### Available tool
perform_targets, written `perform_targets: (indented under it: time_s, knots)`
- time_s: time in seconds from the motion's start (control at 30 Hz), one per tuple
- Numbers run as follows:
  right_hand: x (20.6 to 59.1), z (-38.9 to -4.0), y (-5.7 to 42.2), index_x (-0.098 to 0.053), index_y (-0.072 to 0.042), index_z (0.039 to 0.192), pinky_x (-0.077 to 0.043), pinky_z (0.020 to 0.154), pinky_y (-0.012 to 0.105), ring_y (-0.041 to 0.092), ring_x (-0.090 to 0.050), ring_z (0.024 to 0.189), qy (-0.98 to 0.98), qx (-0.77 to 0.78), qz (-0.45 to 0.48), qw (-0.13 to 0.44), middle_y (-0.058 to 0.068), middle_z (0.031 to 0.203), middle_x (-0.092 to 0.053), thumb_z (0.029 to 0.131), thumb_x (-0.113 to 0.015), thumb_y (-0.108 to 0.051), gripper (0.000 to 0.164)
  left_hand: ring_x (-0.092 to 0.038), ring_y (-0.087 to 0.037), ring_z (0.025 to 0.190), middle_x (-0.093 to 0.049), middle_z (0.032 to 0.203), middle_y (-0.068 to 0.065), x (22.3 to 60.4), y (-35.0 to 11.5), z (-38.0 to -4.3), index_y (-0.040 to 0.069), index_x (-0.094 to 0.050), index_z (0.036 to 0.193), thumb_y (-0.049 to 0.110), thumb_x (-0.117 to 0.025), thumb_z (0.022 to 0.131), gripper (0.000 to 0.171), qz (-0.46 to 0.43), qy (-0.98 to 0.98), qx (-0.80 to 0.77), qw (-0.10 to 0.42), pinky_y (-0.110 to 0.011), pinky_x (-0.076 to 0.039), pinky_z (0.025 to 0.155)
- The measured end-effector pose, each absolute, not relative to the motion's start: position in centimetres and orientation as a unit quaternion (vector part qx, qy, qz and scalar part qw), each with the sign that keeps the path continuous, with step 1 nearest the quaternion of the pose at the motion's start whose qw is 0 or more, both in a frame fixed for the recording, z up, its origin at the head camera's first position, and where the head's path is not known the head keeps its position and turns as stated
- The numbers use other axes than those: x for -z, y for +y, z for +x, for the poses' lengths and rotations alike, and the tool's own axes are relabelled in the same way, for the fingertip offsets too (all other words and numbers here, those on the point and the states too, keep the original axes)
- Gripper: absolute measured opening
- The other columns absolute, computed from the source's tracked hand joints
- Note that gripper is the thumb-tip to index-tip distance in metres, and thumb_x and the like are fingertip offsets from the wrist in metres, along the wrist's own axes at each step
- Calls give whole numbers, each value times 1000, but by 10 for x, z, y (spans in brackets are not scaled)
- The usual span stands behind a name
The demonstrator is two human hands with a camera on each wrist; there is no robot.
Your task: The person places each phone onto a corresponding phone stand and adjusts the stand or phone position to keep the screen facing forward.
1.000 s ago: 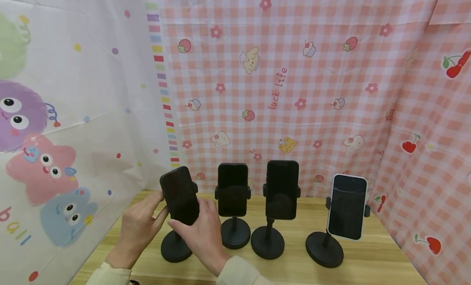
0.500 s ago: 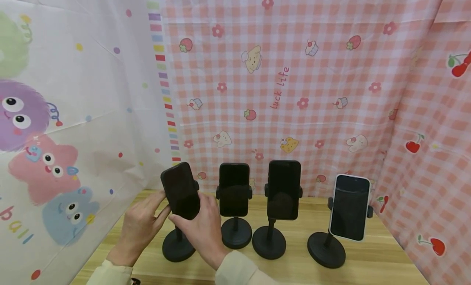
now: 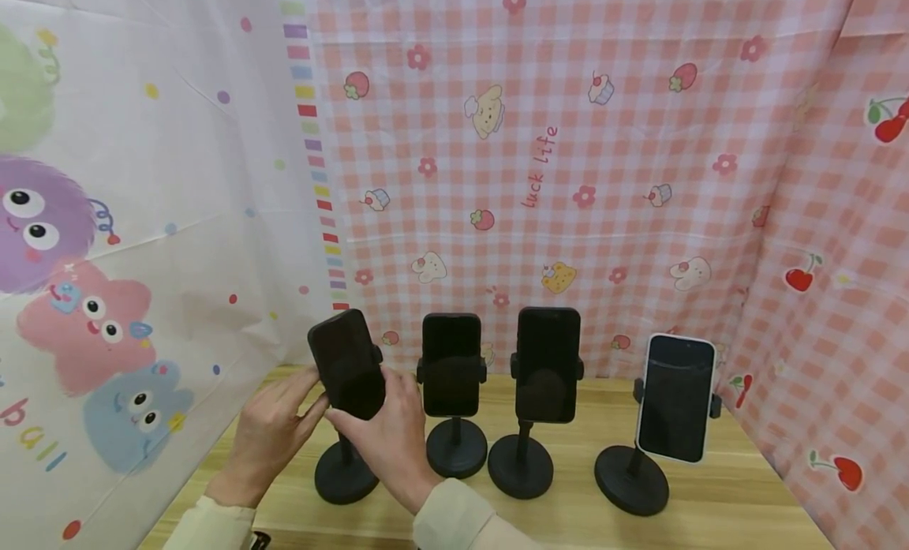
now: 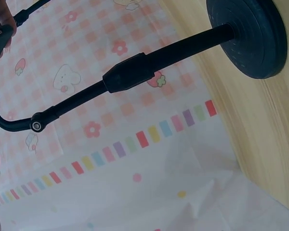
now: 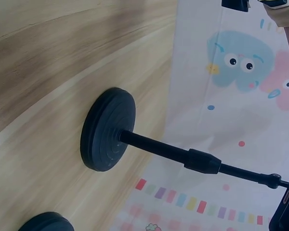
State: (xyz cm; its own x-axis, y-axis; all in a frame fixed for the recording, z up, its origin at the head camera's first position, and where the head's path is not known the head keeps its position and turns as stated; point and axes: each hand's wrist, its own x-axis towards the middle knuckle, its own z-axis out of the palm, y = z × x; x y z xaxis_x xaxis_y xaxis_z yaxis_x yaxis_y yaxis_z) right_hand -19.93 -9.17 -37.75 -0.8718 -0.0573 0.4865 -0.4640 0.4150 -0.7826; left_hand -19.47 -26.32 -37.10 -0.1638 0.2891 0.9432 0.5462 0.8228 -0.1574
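Note:
A black phone (image 3: pixel 346 364) sits tilted in the clamp of the leftmost black stand (image 3: pixel 346 477) on a wooden table (image 3: pixel 710 518). My left hand (image 3: pixel 312 392) holds its lower left edge between thumb and fingers. From the other side, my right hand (image 3: pixel 365 424) grips the lower right, thumb under the phone. The left wrist view shows the stand's round base (image 4: pixel 248 36), its pole (image 4: pixel 130 72) and fingertips (image 4: pixel 1 19) on a dark part at the top left. In the right wrist view, the base (image 5: pixel 107 129) and pole (image 5: pixel 197 160) lead to a phone corner (image 5: pixel 286 207).
Three more stands stand in a row to the right: two with black phones (image 3: pixel 451 363) (image 3: pixel 548 364) and one with a white-edged phone (image 3: pixel 675 398). Pink checked cloth (image 3: pixel 568 179) hangs behind and at the right. A white cartoon cloth (image 3: pixel 142 218) closes the left side.
The leftmost phone has risen a little in both hands. The hands have shifted slightly up with it, and the other stands have stayed put.

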Motion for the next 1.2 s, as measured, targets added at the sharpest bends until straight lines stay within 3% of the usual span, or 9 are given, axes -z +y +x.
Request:
perform_targets:
  time_s: [0.3, 0.73, 1.07, 1.2]
  knots:
    - [379, -203, -90, -57, -11, 136, -49, 89, 41, 19, -56, 107, -820, -517, 161, 184, 1, 120, -56, 71, -84, -57, 84, -67, -27, 63, -74, 97, -14, 371, -265, -194, 0, -72, 111, 35, -54, 103, 40, -290, -739, 68, 604, -40, -50, 51]
    - [381, -203, -94, -54, -5, 138, -47, 95, 46, 26, -56, 115, -827, -507, 138, 199, 7, 127, -55, 72, -85, -54, 88, -69, -26, 69, -74, 95, -15, 370, -267, -195, -4, -72, 106, 31, -54, 103, 40, -313, -720, 47, 618, -38, -53, 55]
    - [380, -203, -97, -51, -2, 140, -46, 97, 48, 28, -54, 118, -827, -515, 129, 184, 10, 127, -54, 74, -84, -54, 91, -71, -27, 75, -73, 99, -15, 370, -269, -192, -5, -70, 112, 33, -51, 102, 44, -304, -755, 134, 566, -38, -53, 61]
    - [380, -203, -98, -52, -2, 139, -47, 97, 47, 28, -54, 116, -829, -511, 123, 188, 10, 124, -54, 74, -83, -56, 90, -70, -27, 80, -73, 102, -15, 368, -267, -186, -6, -66, 120, 30, -59, 100, 41, -246, -809, 201, 495, -39, -55, 63]
